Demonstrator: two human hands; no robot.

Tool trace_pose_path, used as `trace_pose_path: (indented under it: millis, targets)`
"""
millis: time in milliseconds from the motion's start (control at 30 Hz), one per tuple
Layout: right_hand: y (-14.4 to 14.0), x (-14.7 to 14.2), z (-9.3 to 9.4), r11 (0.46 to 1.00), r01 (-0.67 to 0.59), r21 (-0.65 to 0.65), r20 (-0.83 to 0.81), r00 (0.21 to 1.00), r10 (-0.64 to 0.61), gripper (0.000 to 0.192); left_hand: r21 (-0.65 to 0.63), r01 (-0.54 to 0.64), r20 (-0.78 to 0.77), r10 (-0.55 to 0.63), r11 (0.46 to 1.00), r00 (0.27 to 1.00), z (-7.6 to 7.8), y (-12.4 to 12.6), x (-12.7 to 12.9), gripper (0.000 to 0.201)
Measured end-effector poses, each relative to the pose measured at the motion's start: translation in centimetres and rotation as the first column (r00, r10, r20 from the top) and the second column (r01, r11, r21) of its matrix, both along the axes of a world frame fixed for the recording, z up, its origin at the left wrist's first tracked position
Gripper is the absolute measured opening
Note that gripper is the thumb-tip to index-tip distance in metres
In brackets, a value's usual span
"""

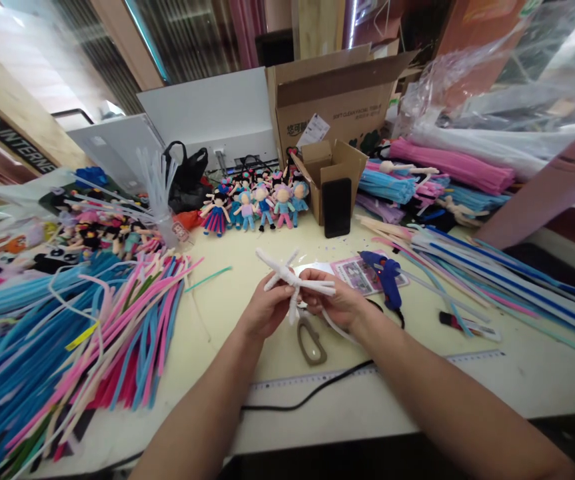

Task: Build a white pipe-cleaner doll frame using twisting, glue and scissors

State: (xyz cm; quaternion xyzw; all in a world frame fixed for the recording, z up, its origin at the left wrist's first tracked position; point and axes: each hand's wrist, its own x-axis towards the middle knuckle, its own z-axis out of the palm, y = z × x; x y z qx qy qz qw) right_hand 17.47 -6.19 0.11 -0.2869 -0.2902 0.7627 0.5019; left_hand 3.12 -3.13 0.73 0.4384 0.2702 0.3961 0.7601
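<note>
A: What do the 2 hands hold?
B: The left hand [266, 308] and right hand [334, 301] both pinch the white pipe-cleaner figure [293, 281], fingers clamped on it, above the scissors [310, 338].
A: Anything nearby?
B: Blue glue gun [386, 275], right.

1. Blue glue gun [386, 275] lying on the counter [227, 313], beside a pink card [362, 273].
2. Row of small dolls [254, 203] standing at the rear, next to a small open box [331, 175] with a black phone [336, 207] leaning against it.
3. Heap of coloured pipe cleaners [67, 347] at left.
4. Scissors [310, 340] and ruler [347, 375] near the front edge.
</note>
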Motion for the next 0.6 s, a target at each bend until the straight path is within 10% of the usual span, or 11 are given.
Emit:
trace_pose_path:
  millis: [600]
  targets:
    - [0.0, -1.5, -0.7, 0.973, 0.191, -0.132, 0.024, 0.982, -0.190, 0.026, 0.060, -0.241, -0.069, 0.245, 0.969, 0.967, -1.1, 1.1, 0.2, 0.023]
